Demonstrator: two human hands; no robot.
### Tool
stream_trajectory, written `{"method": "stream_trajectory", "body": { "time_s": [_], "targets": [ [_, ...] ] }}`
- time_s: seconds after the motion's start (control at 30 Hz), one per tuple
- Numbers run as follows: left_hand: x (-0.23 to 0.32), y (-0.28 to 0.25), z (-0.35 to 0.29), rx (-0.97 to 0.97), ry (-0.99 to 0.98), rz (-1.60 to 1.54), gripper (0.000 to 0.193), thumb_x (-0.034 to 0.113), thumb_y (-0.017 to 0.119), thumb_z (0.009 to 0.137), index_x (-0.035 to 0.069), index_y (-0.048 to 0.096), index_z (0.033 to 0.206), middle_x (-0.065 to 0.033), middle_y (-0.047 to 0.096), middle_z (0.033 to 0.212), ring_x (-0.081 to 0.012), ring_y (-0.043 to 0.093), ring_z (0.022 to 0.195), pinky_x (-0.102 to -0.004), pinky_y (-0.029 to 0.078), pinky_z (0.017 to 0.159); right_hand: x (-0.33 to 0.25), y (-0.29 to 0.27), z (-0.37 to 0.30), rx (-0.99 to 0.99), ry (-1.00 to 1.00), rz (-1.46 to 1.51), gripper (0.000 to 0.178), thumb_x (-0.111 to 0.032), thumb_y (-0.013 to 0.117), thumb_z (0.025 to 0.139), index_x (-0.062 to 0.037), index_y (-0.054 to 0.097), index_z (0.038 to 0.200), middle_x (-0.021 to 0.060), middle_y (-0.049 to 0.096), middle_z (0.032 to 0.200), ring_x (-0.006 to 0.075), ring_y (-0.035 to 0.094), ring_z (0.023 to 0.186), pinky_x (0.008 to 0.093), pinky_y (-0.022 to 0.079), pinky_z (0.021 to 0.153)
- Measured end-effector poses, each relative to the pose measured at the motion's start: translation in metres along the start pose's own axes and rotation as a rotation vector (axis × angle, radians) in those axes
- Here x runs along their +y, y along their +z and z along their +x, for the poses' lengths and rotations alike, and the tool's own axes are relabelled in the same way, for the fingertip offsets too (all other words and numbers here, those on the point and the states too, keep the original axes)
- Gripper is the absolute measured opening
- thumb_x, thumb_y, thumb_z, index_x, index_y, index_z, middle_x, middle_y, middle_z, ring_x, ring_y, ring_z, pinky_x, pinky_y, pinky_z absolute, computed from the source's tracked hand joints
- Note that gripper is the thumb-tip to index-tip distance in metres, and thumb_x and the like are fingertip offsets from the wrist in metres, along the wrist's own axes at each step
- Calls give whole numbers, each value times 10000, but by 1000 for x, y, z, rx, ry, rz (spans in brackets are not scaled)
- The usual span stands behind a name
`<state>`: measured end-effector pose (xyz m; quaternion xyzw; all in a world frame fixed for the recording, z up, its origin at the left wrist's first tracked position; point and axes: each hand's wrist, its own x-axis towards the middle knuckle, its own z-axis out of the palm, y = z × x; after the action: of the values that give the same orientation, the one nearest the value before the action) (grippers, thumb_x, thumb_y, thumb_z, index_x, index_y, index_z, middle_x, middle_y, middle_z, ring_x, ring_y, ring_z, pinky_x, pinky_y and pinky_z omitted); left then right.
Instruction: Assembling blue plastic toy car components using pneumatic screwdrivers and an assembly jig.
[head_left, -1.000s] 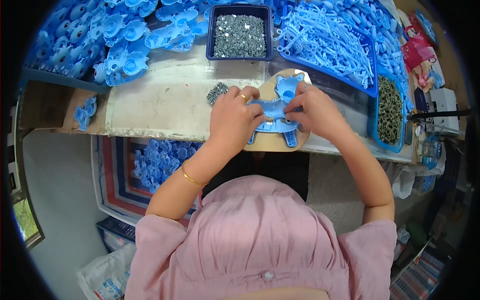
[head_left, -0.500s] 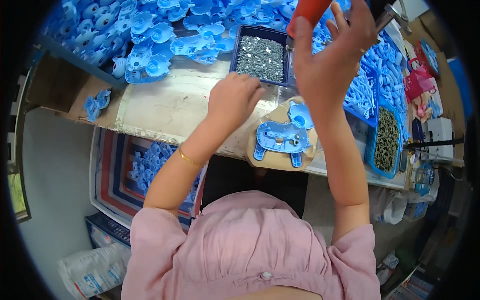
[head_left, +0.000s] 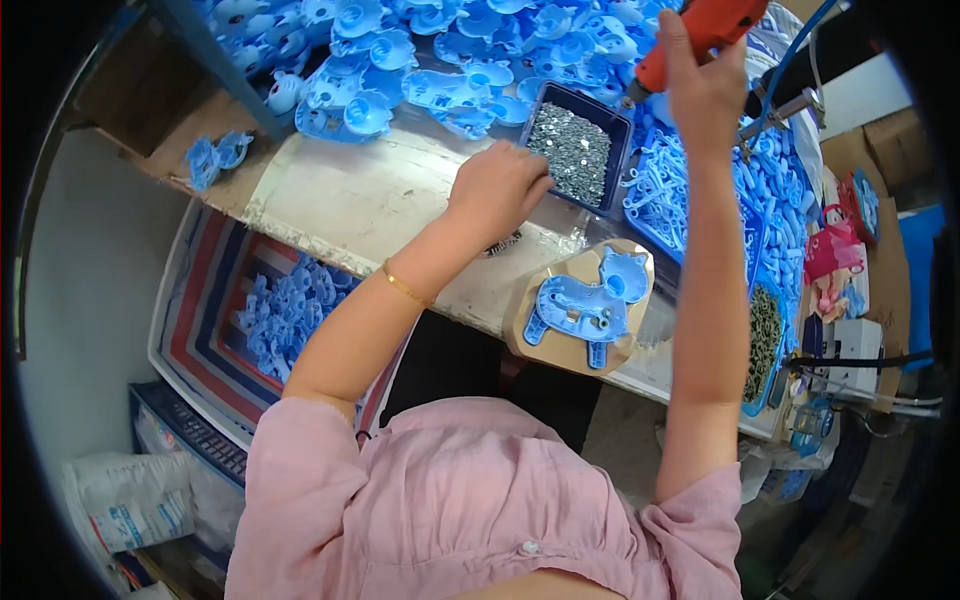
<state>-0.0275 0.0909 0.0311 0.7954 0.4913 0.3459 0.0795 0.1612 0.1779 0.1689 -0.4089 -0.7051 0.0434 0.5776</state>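
Note:
My left hand (head_left: 498, 187) is curled, fingertips bent together at the near left edge of a dark blue tray of small silver screws (head_left: 570, 150). What those fingers hold, if anything, is hidden. A small dark heap (head_left: 503, 243) shows beside the left wrist. My right hand (head_left: 705, 95) is raised at the far right, wrapped round a red power screwdriver (head_left: 708, 38) whose tip points down left toward the tray. Between my arms, a light blue animal-shaped plastic shell (head_left: 580, 308) lies hollow side up on a tan holding block (head_left: 530, 345), with small metal parts inside.
Many blue shells (head_left: 445, 90) cover the back of the table (head_left: 330, 190). On the right stand a basket of blue plastic pieces (head_left: 660, 190) and a blue tray of dark greenish screw-like parts (head_left: 762, 340). A striped bag of blue parts (head_left: 290, 315) sits below left.
The whole view has shifted, so the table appears lower and further right. My right hand has moved away with the red screwdriver, its fingers now closed round it. My left hand stays by the screw tray.

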Motion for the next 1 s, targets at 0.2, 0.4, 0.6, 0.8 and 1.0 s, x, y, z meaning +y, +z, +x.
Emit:
{"method": "stream_trajectory", "body": {
  "time_s": [0.2, 0.4, 0.6, 0.8, 1.0],
  "targets": [
    [-27, 40, 37, -114, 160, 178, 106, 219, 694, 856, 125, 723, 816, -32, 694, 882, -271, 626, 969, -403, 514, 782, -20, -41, 23, -115, 380, 268, 651, -538, 692, 906, 30, 595, 1208, 134, 665, 1122, 175, 688, 855, 307, 594, 698],
    [-24, 59, 63, -265, 182, 239, 84, 189, 711, 793, 134, 754, 841, -52, 724, 948, -266, 634, 1033, -405, 512, 823, -35, -50, 28, -159, 494, 368, 716, -530, 718, 887, 24, 512, 1291, 126, 662, 1176, 145, 691, 842, 262, 602, 641],
    [-21, 60, 67, -283, 164, 245, 77, 159, 688, 805, 145, 755, 841, -52, 730, 912, -271, 635, 1026, -413, 509, 823, -52, -49, 24, -170, 497, 409, 704, -536, 725, 879, 23, 534, 1261, 115, 666, 1135, 135, 690, 835, 254, 597, 623],
    [-19, 53, 63, -261, 165, 229, 80, 205, 683, 812, 170, 751, 836, -45, 731, 902, -264, 635, 1009, -423, 513, 805, -49, -50, 16, -207, 516, 344, 663, -569, 694, 883, -8, 604, 1224, 84, 656, 1073, 143, 671, 838, 306, 581, 679],
    [-19, 51, 60, -185, 214, 223, 172, 249, 612, 884, 111, 692, 820, -59, 715, 869, -293, 664, 912, -440, 550, 751, -45, -50, 15, -215, 475, 342, 667, -582, 685, 882, 7, 630, 1191, 88, 667, 963, 166, 685, 873, 314, 581, 731]
  ]
}}
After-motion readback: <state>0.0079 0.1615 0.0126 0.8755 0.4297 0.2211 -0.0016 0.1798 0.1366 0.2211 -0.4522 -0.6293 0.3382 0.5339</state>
